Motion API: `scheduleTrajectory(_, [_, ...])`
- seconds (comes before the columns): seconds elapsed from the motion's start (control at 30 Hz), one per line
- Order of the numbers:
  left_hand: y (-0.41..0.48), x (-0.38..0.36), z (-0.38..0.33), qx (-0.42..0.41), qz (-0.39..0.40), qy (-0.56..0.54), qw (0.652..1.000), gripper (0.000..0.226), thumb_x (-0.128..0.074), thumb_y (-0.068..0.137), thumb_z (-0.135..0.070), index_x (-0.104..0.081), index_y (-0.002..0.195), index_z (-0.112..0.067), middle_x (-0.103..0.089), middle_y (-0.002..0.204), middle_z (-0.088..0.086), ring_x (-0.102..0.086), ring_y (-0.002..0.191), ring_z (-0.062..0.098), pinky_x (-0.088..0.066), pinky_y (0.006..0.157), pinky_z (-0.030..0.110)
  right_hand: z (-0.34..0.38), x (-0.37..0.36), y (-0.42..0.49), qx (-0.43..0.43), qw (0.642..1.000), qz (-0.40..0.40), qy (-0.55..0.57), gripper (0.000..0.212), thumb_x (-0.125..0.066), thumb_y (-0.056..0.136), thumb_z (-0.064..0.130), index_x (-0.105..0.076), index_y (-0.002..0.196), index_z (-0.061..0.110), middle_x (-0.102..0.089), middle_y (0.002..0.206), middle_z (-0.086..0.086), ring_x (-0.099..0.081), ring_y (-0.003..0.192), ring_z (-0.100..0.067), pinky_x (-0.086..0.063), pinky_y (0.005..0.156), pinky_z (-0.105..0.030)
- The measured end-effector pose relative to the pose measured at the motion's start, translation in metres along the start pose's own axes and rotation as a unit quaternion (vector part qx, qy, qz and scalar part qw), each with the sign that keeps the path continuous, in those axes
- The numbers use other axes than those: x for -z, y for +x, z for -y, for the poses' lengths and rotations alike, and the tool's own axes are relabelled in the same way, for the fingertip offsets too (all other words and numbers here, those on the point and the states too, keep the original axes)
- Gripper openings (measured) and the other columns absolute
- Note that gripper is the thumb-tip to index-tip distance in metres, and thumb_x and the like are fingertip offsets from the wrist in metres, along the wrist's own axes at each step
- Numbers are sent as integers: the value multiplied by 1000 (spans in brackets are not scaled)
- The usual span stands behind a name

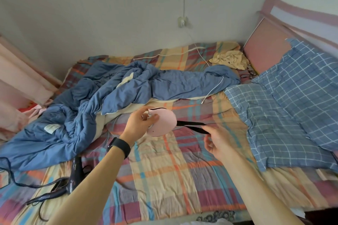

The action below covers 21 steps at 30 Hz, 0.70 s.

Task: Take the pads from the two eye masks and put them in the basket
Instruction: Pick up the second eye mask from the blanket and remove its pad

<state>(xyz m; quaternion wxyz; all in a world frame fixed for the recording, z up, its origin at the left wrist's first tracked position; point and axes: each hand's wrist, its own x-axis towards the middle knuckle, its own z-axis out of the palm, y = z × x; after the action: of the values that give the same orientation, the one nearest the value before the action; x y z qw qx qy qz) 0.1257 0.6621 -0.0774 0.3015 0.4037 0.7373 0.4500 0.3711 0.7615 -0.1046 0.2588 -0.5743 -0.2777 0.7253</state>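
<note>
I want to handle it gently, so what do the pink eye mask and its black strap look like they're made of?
Pink eye mask: apparently soft matte fabric, possibly padded; no shine, curved in the left hand.
Black strap: flat band, likely woven elastic, by the right hand.

Pink eye mask (165, 122), black strap (193, 126)

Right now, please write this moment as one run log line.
left hand: holds mask | right hand: at strap | pads: not seen out | basket: not in view
</note>
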Motion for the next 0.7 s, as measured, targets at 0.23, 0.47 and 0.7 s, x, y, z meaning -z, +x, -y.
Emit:
scheduleTrajectory(0.23, [-11, -12, 4, -16, 16, 78, 997, 17, -70, 87, -22, -62, 97, -34, -61, 72, -16, -57, 61, -4, -41, 53, 8, -2, 2, 19, -115, 960, -38, 251, 14, -60, 95, 20, -58, 86, 9, -61, 51, -4, -61, 39, -11, -54, 42, -21])
scheduleTrajectory(0.47, [-9, -22, 7, 7, 43, 41, 998, 18, -73, 85, -24, -68, 95, -38, -71, 77, -1, -61, 67, 7, -48, 67, 27, 14, -13, 20, 7, 955, 43, 293, 17, -59, 96, 25, -66, 105, 12, -77, 85, -1, -67, 72, -6, -52, 57, -21])
scheduleTrajectory(0.7, [1, -17, -16, -33, 175, 154, 972, 8, -76, 81, -29, -72, 88, -32, -63, 70, 0, -50, 60, 9, -42, 62, 30, 25, -28, -7, 283, 861, 198, -373, 20, -72, 86, 24, -74, 106, 21, -74, 104, 13, -58, 81, 20, -42, 76, -5])
